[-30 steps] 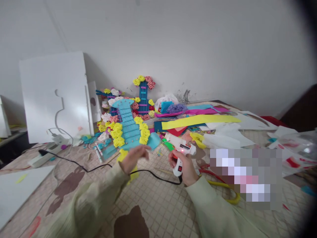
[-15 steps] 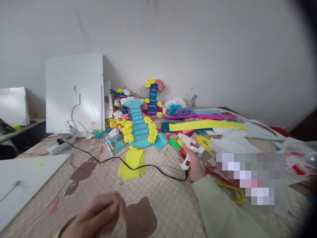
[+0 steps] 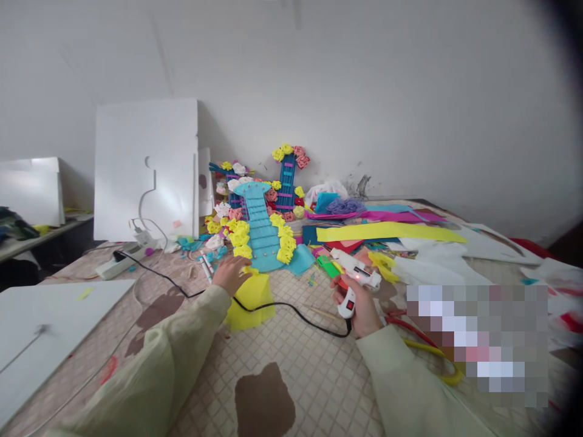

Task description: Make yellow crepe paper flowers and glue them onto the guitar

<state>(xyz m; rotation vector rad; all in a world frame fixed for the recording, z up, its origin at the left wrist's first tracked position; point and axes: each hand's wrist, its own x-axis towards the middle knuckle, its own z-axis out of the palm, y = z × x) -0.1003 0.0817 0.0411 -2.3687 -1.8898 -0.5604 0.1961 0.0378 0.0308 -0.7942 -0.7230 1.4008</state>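
My right hand [image 3: 359,306] is wrapped round the handle of a white hot glue gun [image 3: 356,277] with a red light on it; its black cord [image 3: 291,311] trails left across the table. My left hand [image 3: 231,273] reaches forward and rests on the top edge of a yellow piece of paper [image 3: 251,300] lying on the table, fingers bent over it. Just beyond stands a blue guitar-shaped craft [image 3: 260,230] edged with yellow paper flowers [image 3: 285,240].
Coloured paper strips [image 3: 387,230] and scraps pile up at the back right. A white foam board with a cut-out [image 3: 146,170] leans on the wall at left, a power strip [image 3: 122,258] before it. Another white board [image 3: 40,321] lies at the near left. Yellow-handled scissors [image 3: 432,358] lie at right.
My left hand drew back towards me, then reached out again and now lies on the yellow paper. The glue gun has stayed in my right hand. The camera turned a little to the left.
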